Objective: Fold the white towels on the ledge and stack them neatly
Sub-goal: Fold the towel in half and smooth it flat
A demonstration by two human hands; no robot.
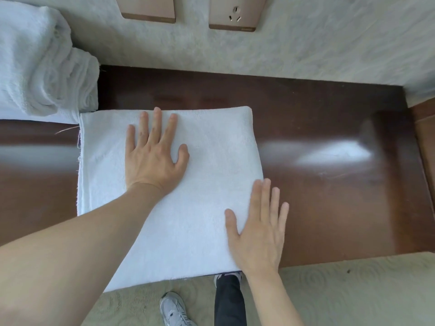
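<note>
White terry cloth fills the far left: a pile of towels (40, 67), rumpled and rolled, sits at the left end of the ledge (329, 128) against the wall (306, 48). Just right of it, touching its lower corner, lies the folded towel (188, 231), a smooth flat rectangle spread across the dark glossy wood. Its left edge is slightly frayed and runs straight; its near edge hangs a little past the front lip of the ledge, above the carpet (353, 290). The left hand (153, 158) lies palm down on the upper middle of the cloth, fingers straight and spread, gripping nothing. The right hand (257, 234) lies flat on the towel's right edge near the front, fingers straight and close together, the outer ones over bare wood, holding nothing. Right of the towel the ledge is bare polished wood with window glare, running to a corner where the wall turns. Two wall plates (231, 12) sit above. Below the ledge, a shoe (174, 309) and a dark trouser leg (229, 300) show
</note>
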